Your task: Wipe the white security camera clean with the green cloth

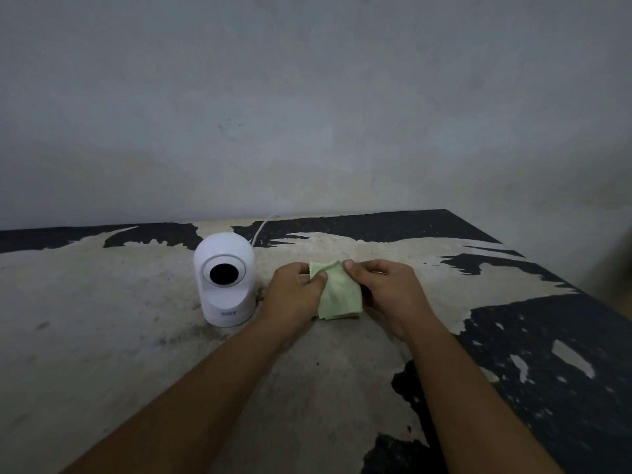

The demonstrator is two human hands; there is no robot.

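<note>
Worn table [102, 336], paint peeling, against a grey wall [307, 97]. White camera [224, 279] upright, left of centre, cord [261, 229] trailing behind. Left hand [294, 295] and right hand [386, 295] each pinch the green cloth [340, 292] just beside the camera, not touching it.

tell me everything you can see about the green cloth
The green cloth is a small, pale green piece of soft-looking fabric, folded or bunched into a rough rectangle with creases across it. Both hands hold it: the left hand pinches its upper left corner with the thumb on top, and the right hand grips its right edge. Its lower edge hangs down near the worn table; whether it touches is unclear. It sits to the right of the white security camera, apart from it.
</note>
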